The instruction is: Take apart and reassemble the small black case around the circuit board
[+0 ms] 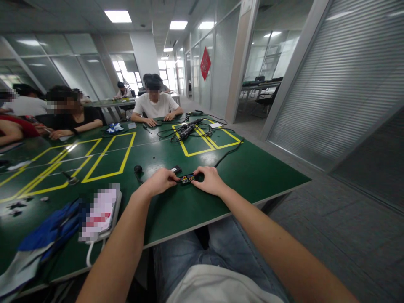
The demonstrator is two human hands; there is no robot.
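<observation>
A small black open casing [187, 179] with orange and bluish bits inside lies low over the green table, between my two hands. The fingers of my left hand [159, 182] pinch its left end. At its right end, my right hand [211, 180] curls thumb and fingers around the edge. Just behind my left fingertips is a black flat piece with a white label [176, 169]. A black cable [225, 155] runs across the table behind my right hand. Left of my left hand sits a round black plug-like part [138, 169] with a cord. What the casing belongs to is too small to tell.
The green table [268, 176] has yellow tape outlines and ends at an edge by my lap. Tangled black cables and tools [189, 129] lie farther back. A phone-like item [101, 212] and blue-grey gloves [47, 235] are at left. A person in white [156, 105] sits opposite.
</observation>
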